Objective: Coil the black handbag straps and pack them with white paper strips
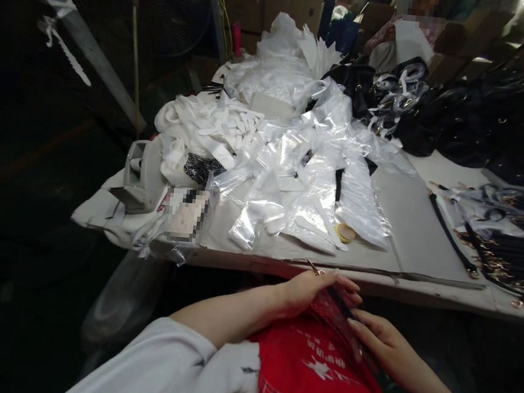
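Close to my red apron (321, 361), just off the table's front edge, both hands are on a black strap (340, 304). A gold metal clasp (314, 267) pokes out above my left hand (311, 291), whose fingers curl round the strap's upper end. Lower down, my right hand (380, 338) pinches the strap between thumb and fingers. Something clear and shiny, like a plastic sleeve, lies along the strap; its lower end is blurred. On the table nearest the hands are clear plastic bags (306, 219) and a yellow tape roll (345, 232).
A tape dispenser (141, 174) stands at the table's left end beside white strips (222, 126). Black straps with gold clasps (509, 255) lie on the right, black bags (493, 119) behind them. Across the table is another person (404, 41). Cardboard boxes (292, 9) stand at the back.
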`<action>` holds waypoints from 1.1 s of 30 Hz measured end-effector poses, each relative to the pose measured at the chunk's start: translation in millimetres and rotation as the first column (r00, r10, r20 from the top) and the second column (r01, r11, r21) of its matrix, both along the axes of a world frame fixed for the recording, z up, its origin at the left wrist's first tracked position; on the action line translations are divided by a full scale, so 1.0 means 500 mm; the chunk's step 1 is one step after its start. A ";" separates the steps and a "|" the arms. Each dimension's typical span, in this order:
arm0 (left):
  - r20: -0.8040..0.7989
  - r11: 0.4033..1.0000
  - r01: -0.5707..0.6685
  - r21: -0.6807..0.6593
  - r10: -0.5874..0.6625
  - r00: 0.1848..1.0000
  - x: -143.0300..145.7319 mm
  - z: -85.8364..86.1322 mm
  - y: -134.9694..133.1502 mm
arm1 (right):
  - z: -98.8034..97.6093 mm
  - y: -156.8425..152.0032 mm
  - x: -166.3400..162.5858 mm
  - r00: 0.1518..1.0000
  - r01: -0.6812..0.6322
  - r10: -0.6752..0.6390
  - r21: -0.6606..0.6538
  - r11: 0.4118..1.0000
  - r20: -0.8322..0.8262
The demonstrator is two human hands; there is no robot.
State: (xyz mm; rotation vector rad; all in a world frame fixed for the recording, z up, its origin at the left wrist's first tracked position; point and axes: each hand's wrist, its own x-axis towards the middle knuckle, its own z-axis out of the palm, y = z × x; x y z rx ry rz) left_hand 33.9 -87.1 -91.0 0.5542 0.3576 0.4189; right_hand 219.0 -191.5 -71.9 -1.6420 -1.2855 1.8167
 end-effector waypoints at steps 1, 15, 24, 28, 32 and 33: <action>-0.001 0.999 -0.024 -0.036 0.024 1.000 -0.002 -0.004 0.003 | 0.003 0.006 -0.006 1.000 -0.016 0.016 0.025 1.000 0.018; 0.066 0.981 0.037 -0.193 -0.025 0.998 -0.009 -0.009 0.037 | 0.032 0.008 0.012 0.995 -0.058 0.053 0.055 0.997 0.089; 0.280 0.985 0.173 -0.002 -0.166 0.946 -0.061 0.034 0.077 | 0.010 -0.005 0.058 0.755 -0.280 -0.111 0.470 0.837 0.647; 0.115 0.971 0.227 -0.079 -0.217 0.969 -0.050 0.024 0.069 | 0.008 -0.012 0.076 0.540 -0.571 -0.328 0.624 0.534 0.775; -0.063 0.868 0.497 -0.015 -0.497 0.866 -0.026 -0.012 0.042 | 0.028 -0.006 0.071 0.419 -0.702 -0.403 0.572 0.424 0.814; -0.026 0.813 0.582 -0.008 -0.582 0.812 -0.023 -0.017 0.039 | 0.033 -0.004 0.069 0.401 -0.716 -0.413 0.561 0.416 0.818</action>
